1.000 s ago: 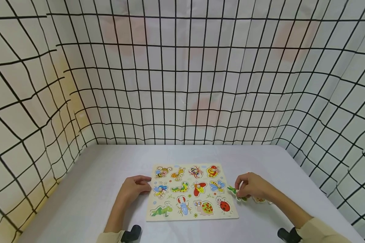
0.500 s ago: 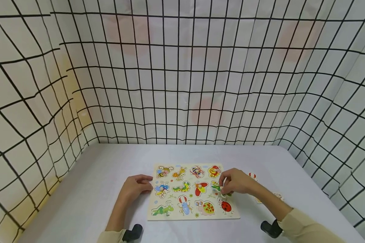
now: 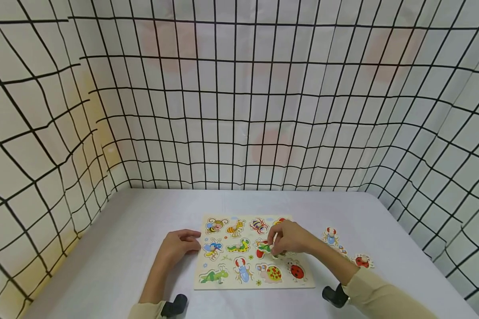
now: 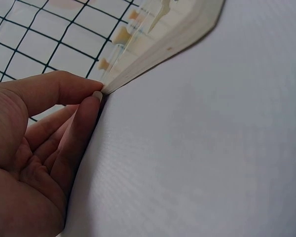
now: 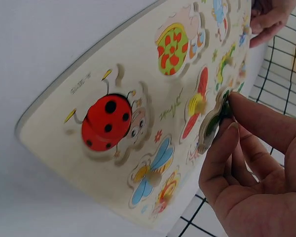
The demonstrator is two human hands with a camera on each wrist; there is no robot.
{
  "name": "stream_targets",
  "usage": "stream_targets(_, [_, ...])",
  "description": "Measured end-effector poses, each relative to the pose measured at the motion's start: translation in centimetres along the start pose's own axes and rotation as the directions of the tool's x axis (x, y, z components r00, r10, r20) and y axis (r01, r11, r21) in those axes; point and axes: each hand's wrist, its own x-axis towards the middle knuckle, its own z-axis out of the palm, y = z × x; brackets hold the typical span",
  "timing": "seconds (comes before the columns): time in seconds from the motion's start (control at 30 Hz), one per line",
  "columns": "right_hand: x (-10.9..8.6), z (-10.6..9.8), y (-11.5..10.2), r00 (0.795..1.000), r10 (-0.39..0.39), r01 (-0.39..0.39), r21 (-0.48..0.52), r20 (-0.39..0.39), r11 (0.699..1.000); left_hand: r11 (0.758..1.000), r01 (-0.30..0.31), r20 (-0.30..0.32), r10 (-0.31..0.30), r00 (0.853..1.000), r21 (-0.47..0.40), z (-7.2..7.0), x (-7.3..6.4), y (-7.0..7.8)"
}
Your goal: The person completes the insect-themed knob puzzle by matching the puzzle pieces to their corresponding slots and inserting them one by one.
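A wooden insect puzzle board [image 3: 223, 285] lies flat on the table. My left hand [image 3: 175, 247] rests beside it with fingertips at its left edge. In the left wrist view, thumb and finger tips meet right at the board's edge. My right hand [image 3: 289, 237] pinches a green insect puzzle piece [image 3: 265, 248] above the board, over the red-winged insect piece [image 5: 196, 102]. The right wrist view shows the green piece [image 5: 214, 121] tilted, its wooden side towards the camera. Knobbed pieces fill the upper two rows. Along the bottom row are a grasshopper picture [image 3: 213, 275], stag beetle, snail and ladybug [image 5: 107, 121].
Loose pieces lie right of the board: a stag beetle [image 3: 330, 236], a ladybug [image 3: 363, 261] and a snail [image 3: 342, 250] partly behind my right forearm. White walls with a black grid [image 3: 239, 119] stand around the table [image 3: 151, 212].
My right hand has carried the green insect piece leftwards from beside the board to over its middle row. The loose pieces at right have come into fuller view. My left hand stays at the board's edge.
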Motion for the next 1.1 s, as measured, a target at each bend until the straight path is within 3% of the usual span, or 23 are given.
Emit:
stream_targets(0.3, [1.4, 1.8, -2.2, 0.999, 0.009, -0.009, 0.001, 0.040, 1.000, 1.000, 0.008, -0.003, -0.008, 1.000, -0.003, 0.2, 0.4, -0.1])
stream_targets(0.83, [3.1, 5.5, -5.2, 0.986, -0.128, 0.126, 0.022, 0.106, 0.992, 1.000, 0.008, -0.007, -0.008, 1.000, 0.023, 0.1, 0.8, -0.3])
stream_targets(1.1, [3.7, 7.6, -6.3, 0.987, -0.095, 0.094, 0.009, 0.131, 0.996, 1.000, 0.008, -0.004, -0.008, 1.000, 0.025, 0.1, 0.7, -0.3])
